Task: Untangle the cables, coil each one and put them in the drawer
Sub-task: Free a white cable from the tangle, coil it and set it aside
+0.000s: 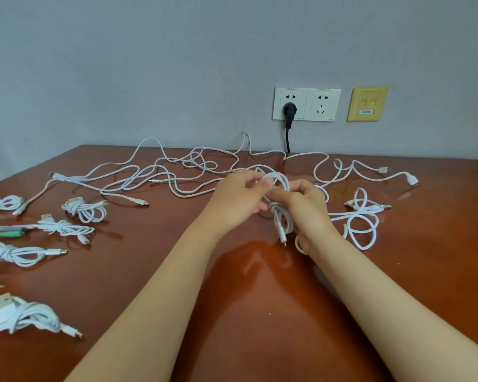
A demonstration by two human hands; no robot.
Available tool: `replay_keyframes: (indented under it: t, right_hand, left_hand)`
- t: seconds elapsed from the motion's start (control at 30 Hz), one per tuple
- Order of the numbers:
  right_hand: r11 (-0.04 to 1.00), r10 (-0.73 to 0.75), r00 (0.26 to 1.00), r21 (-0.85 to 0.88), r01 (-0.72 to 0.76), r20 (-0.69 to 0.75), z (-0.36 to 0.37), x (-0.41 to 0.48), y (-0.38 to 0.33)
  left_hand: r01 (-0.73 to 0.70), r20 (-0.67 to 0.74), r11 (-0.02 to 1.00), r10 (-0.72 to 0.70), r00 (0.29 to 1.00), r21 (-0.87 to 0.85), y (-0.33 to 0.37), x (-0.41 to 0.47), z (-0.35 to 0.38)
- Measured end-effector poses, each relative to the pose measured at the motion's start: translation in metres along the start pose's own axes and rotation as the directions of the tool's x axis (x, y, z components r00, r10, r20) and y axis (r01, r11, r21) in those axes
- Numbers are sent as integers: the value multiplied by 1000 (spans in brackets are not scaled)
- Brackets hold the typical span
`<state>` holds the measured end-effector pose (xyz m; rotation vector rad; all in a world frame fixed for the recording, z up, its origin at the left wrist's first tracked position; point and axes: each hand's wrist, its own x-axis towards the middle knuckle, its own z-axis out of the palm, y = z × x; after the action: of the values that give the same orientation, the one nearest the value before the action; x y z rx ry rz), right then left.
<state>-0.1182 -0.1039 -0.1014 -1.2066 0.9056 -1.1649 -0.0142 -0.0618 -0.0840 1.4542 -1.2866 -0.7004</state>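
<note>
**Cable count, one coil in hand**

1. Worktop (246,312): red-brown and glossy, nearest me.
2. Finished bundles (25,318): white, each wrapped on itself, ranged along the left edge and running back. A green object (3,232) lies among them; I cannot tell what it is.
3. White cable (280,219): gathered into loops and held up off the worktop at centre.
   - My left hand (240,199) has its fingers (255,179) curled, pinching the top of the loops.
   - My right hand (307,208) has its fingers (284,193) clamped on the same loops, just beside them.
   - One connector end hangs below.
4. Loose cable (362,224): to the right of my hands, looped but not wrapped.
5. Tangle (163,175): several white leads crossing one another across the back of the worktop.
6. Wall sockets (307,104): a black plug (289,108) sits in the left one.
7. Drawer: not in view.

Step, as I judge it: coiling, with this cable near its closing wrap. The next move calls for a firm pinch on the loops while the free tail goes round the middle and tucks in. After that the tangle wants patient separating, one lead at a time.
</note>
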Motion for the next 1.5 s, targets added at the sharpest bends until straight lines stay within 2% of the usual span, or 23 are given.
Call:
replay_keyframes:
  t: [0.17, 0.27, 0.33, 0.4, 0.5, 0.6, 0.67, 0.73, 0.8, 0.87, 0.97, 1.07, 1.27, 1.4, 1.5]
  right_hand:
    - [994, 29, 999, 102, -32, 30, 0, -3, -2]
    - [1000, -15, 998, 24, 13, 64, 1, -2, -2]
    - [999, 12, 989, 38, -18, 145, 3, -2, -2]
    - [993, 94, 966, 50, -109, 243, 6, -3, -2]
    - [988, 150, 942, -7, -155, 301, 10, -6, 4]
    - [995, 69, 965, -85, -49, 251, 13, -8, 14]
    - [974, -31, 979, -213, 74, 199, 13, -7, 22]
    - [931, -105, 976, -325, 163, 189, 14, -7, 26]
    - [910, -136, 973, -365, 197, 186, 13, -10, 25]
    - [887, -154, 968, -405, 223, 196, 11, -13, 22]
    - [824, -191, 952, -487, 288, 239, 10, -21, 18]
    - [762, -212, 928, -543, 353, 305, 11, -28, 20]
    - [704, -262, 858, -521, 483, 442, 28, -53, 24]
    - [706, -276, 818, -472, 529, 504, 44, -74, 27]
    - [742, -261, 826, -444, 503, 499, 60, -85, 27]
  left_hand:
    - [-8, -58, 993, 1, 998, -117, -1, 1, -1]
    - [37, -79, 979, -54, 995, -199, -1, 2, -1]
    - [52, -130, 975, -82, 988, -217, -2, 4, -3]
    - [62, -197, 972, -109, 974, -228, -5, 7, -8]
    - [81, -258, 987, -116, 959, -141, -10, 9, -14]
    - [110, -261, 993, -97, 960, 35, -16, 12, -16]
    - [134, -240, 987, -110, 964, 86, -18, 12, -16]
    - [200, -229, 980, -197, 953, -10, -17, 11, -16]
    - [313, -193, 927, -352, 916, -206, -14, 10, -18]
    - [357, -183, 880, -425, 887, -312, -15, 5, -20]
    - [271, -241, 931, -329, 913, -244, -22, -11, -20]
    - [227, -311, 951, -285, 907, -210, -30, -24, -23]
    - [241, -402, 970, -212, 891, 22, -29, -48, -57]
    - [309, -313, 910, -219, 924, 275, -16, -61, -93]
    - [365, -300, 848, -258, 918, 386, -10, -72, -118]
